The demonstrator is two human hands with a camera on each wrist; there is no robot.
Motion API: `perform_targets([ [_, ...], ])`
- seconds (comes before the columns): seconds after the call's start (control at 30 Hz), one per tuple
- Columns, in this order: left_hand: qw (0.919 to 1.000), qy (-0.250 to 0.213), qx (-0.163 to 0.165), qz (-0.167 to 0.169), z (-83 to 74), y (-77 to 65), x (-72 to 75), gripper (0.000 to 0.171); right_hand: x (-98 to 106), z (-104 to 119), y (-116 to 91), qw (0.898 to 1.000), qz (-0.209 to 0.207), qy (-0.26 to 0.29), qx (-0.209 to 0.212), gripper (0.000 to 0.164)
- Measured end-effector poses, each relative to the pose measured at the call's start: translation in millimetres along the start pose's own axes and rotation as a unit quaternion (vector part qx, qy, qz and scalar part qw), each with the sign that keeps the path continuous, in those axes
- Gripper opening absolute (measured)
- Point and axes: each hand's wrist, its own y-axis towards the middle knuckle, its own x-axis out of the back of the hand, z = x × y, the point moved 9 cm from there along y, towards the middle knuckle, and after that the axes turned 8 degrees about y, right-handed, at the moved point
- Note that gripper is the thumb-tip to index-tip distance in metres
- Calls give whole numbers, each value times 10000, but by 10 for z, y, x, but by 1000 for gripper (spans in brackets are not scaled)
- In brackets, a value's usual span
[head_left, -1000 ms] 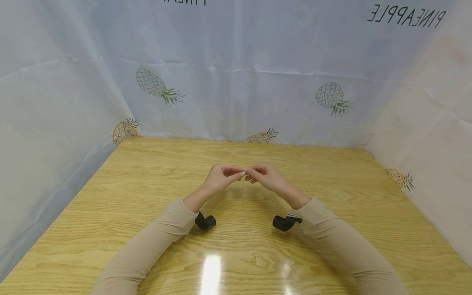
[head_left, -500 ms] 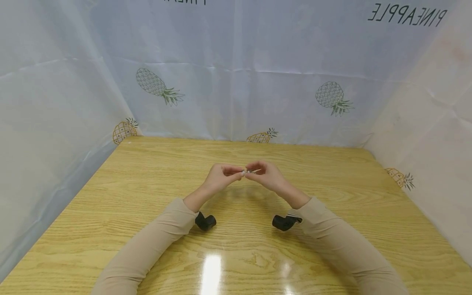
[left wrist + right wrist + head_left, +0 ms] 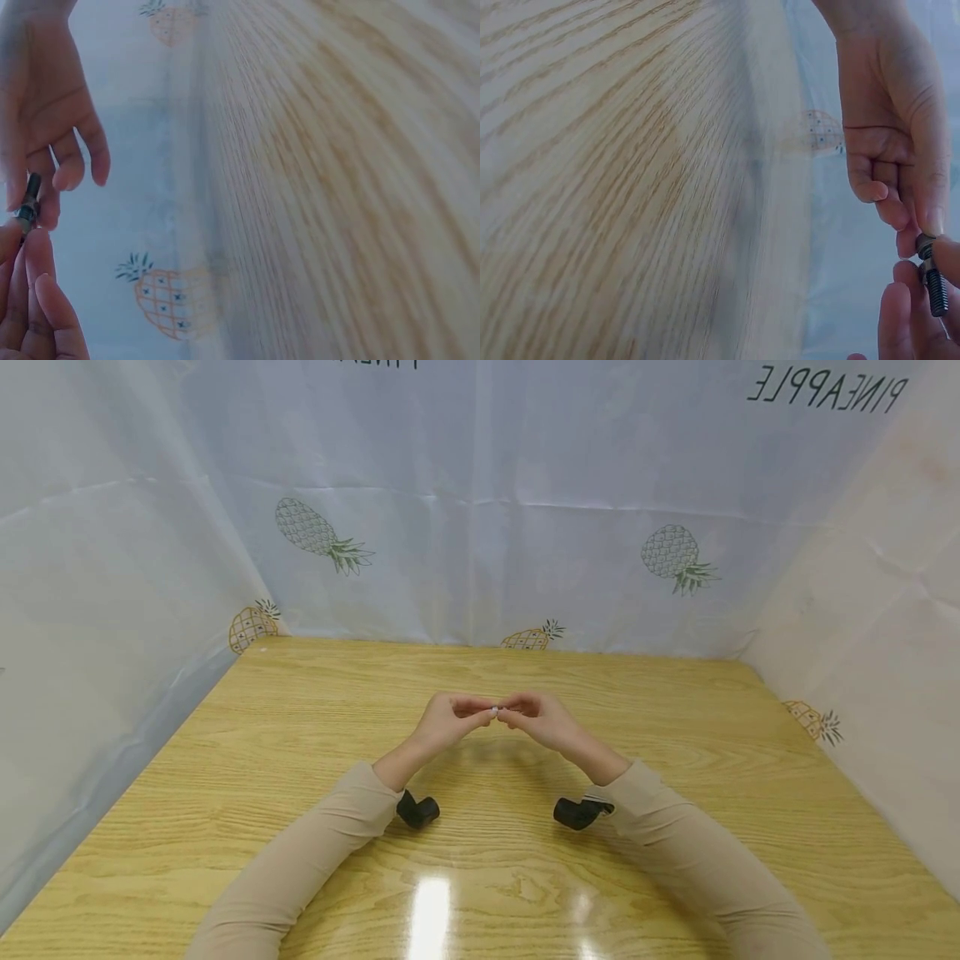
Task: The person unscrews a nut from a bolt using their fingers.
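Above the table my left hand (image 3: 446,722) and right hand (image 3: 546,722) meet at the fingertips around a small metal bolt (image 3: 937,296). The left thumb and fingers pinch its head (image 3: 924,244). In the right wrist view the threaded shank points toward my right palm. A nut-like collar (image 3: 927,267) sits on the shank close to the head. My right thumb and forefinger pinch at this collar, partly covering it. The left wrist view shows the dark shank end (image 3: 34,184) between the two hands. In the head view the fingers hide most of the bolt.
A wood-grain table (image 3: 480,868) spreads beneath both arms. White pineapple-print curtains (image 3: 480,568) stand at the back and both sides. Black wrist mounts (image 3: 418,811) protrude under the sleeves, close above the tabletop.
My right fingers go from bunched to spread along the shank, then close in again near the left fingertips. The left hand holds its place.
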Motion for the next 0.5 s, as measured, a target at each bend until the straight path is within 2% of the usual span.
perform_targets([
  [0.17,10000,-21,-10,-31,2,-2,1,26,19,22,-19,9999,-121,34,48,33],
  [0.5,10000,-35,-37,-45,-1,-18,-2,27,-20,-40,-9,9997,148,209,13,40],
])
